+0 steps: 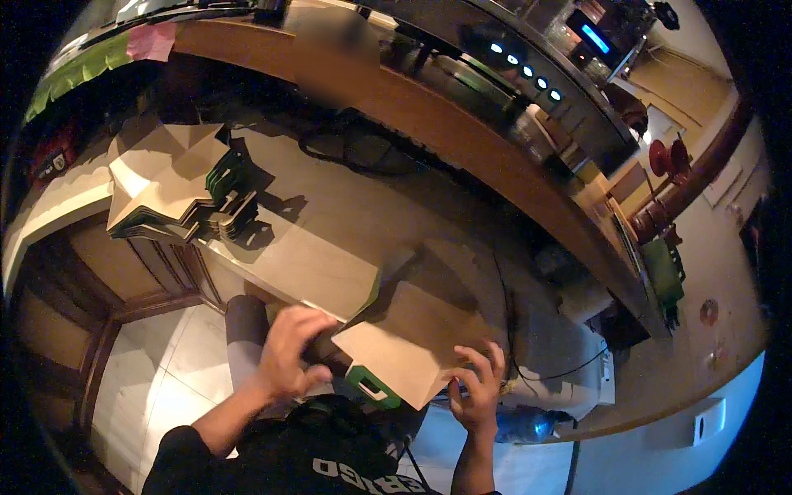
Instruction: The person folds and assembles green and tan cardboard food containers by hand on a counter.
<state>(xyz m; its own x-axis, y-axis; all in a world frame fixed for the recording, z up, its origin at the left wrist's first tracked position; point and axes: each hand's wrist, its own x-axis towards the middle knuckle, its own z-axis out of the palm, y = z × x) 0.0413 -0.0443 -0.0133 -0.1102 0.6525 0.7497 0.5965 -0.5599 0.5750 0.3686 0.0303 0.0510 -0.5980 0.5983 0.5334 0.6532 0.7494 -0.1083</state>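
Dim light fills a shop-like room, where a pale wooden bench [330, 223] runs beneath a raised brown counter ledge [462, 140] carrying a dark machine with a row of blue lights [520, 66]. At the bench's near edge, a flat brown cardboard carrier with a green handle end [404, 351] is held between both hands, partly over the edge and partly above the person's lap. Its long axis runs from the green handle cut-out at the near left up toward the far right, along the bench edge.

The left hand [289, 355] is pressed onto the carrier's left corner, fingers [309, 322] curled over the fold and gripping it. The right hand [477, 388] is placed at the carrier's right near corner, fingers [495, 359] spread and pinching the cardboard rim from below. Both hands are thus closed on the same piece; the green handle lies between them, a little nearer the left.

Toward the far left corner of the bench a stack of the same flat carriers [169, 181] is fanned out, brown faces up, green edges showing on its right side. A larger plain cardboard sheet [305, 264] lies between that stack and the held piece. A black cable [355, 153] is looped at the back of the bench. Pink and green sticky notes [124, 45] are fixed along the top left rim. To the right, green packages [664, 276] stand beyond the ledge, and a blue plastic bottle [524, 425] lies low near the right hand.
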